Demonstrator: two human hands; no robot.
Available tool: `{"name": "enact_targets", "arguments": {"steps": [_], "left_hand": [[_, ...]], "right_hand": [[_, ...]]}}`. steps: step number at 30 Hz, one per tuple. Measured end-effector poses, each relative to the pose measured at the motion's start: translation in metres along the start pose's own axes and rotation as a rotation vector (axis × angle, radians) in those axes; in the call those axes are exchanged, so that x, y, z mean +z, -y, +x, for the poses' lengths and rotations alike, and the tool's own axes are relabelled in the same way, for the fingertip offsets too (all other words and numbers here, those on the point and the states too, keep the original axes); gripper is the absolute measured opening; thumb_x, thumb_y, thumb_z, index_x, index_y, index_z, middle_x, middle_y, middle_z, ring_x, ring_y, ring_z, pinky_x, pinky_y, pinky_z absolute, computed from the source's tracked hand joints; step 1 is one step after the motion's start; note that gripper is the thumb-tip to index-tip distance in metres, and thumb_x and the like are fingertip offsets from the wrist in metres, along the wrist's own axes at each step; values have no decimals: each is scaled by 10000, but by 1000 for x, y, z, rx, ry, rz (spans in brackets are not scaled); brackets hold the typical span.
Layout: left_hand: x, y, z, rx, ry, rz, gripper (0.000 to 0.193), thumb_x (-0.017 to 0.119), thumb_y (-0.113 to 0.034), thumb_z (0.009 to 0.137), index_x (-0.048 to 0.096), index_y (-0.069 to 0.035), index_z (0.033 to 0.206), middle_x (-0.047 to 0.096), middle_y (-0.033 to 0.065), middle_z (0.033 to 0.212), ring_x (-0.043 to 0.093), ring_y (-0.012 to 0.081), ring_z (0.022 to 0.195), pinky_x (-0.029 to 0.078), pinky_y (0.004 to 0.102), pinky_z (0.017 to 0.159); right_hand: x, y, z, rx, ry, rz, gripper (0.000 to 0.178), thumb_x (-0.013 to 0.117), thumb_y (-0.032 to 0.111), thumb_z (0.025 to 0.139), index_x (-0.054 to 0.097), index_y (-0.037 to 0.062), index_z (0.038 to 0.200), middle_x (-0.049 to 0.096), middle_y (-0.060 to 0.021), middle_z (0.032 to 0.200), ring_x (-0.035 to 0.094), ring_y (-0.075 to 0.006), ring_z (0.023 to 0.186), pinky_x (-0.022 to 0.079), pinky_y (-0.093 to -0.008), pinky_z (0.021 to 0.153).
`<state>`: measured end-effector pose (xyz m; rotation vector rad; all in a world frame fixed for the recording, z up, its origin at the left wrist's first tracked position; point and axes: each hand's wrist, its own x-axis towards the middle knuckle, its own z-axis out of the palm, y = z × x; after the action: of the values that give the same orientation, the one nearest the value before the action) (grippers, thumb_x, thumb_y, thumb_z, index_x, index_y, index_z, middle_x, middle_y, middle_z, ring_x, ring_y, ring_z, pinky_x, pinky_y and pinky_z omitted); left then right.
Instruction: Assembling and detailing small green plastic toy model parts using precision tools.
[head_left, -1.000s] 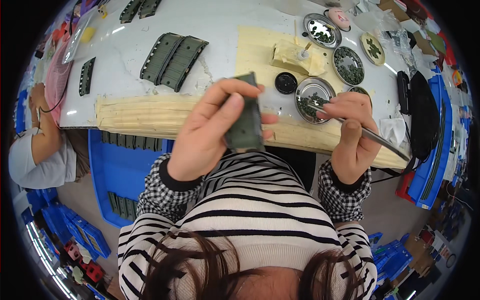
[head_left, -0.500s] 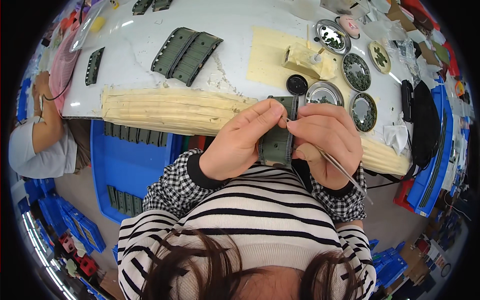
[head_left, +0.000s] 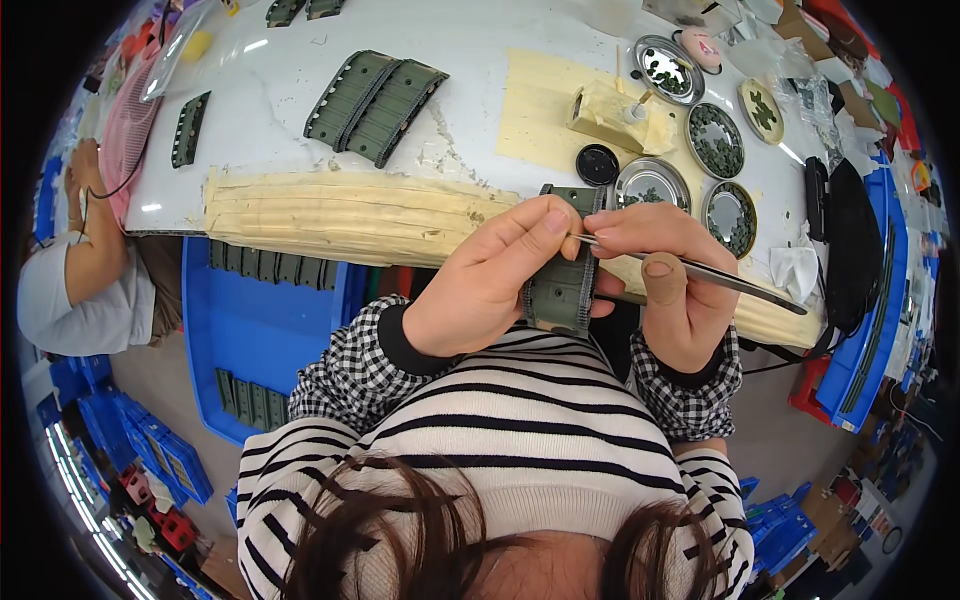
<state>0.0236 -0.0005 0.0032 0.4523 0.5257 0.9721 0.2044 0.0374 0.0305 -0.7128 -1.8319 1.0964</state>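
A curved dark green ribbed panel (head_left: 558, 295) is held between my hands, close in front of my striped top. My left hand (head_left: 490, 270) lies against its left side, thumb and forefinger pinched together over the panel's upper part. Whatever sits between those fingertips is too small to make out. Metal tweezers (head_left: 720, 275) are gripped in my right hand (head_left: 690, 290), slanting down to the right. Their tips meet the pinched fingertips of my left hand. Lower fingers of the right hand reach to the panel's right edge, and its thumb has a tan covering.
Round metal dishes of small green pieces (head_left: 744, 145) stand at the right, near a tape-wrapped block (head_left: 605, 115) and black round cap (head_left: 597, 164). More green panels (head_left: 375, 105) lie on the table (head_left: 260, 110). A blue bin (head_left: 270, 340) sits below left; another person's arm (head_left: 88, 190) is beyond.
The tweezers have swung from a steep slant to a flatter one. My right hand has turned, its thumb now raised along them. My left hand and the panel have barely moved.
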Motion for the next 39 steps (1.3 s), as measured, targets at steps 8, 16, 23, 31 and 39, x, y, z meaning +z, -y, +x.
{"name": "enact_targets", "arguments": {"steps": [8,16,23,31,39], "left_hand": [[-1,3,1,32,-5,-34,299,376,-311,1038,460,-41,941,595,102,966,657,194,923,573,336,815],[-2,1,1,31,9,20,290,333,-294,1046,438,-52,925,519,92,1051,595,183,985,572,389,852],[-4,5,4,96,26,78,280,319,-273,1050,441,-44,945,522,87,1047,593,177,978,558,385,873],[4,-7,-3,238,-132,192,625,428,-85,998,81,-195,1505,469,208,1318,628,270,1033,538,429,903],[-11,-20,-7,159,-157,-3,558,537,-63,941,301,-13,1443,516,155,1293,621,224,1053,504,446,973]], "right_hand": [[1,-1,-1,-13,-11,-33,143,589,78,913,666,-23,977,678,-148,946,651,-214,818,511,-295,742],[3,2,1,9,-22,-27,154,580,96,932,669,-21,980,684,-149,953,651,-214,831,515,-287,741],[5,2,0,41,-35,-2,189,534,114,970,662,-24,988,672,-125,980,637,-169,830,519,-277,731],[1,-14,-3,155,-312,-21,253,483,153,1002,648,-38,987,653,-97,933,620,-146,817,486,-265,749],[0,-51,1,143,-313,-329,137,569,83,933,687,13,944,641,-81,804,590,-158,743,456,-274,678]]}}
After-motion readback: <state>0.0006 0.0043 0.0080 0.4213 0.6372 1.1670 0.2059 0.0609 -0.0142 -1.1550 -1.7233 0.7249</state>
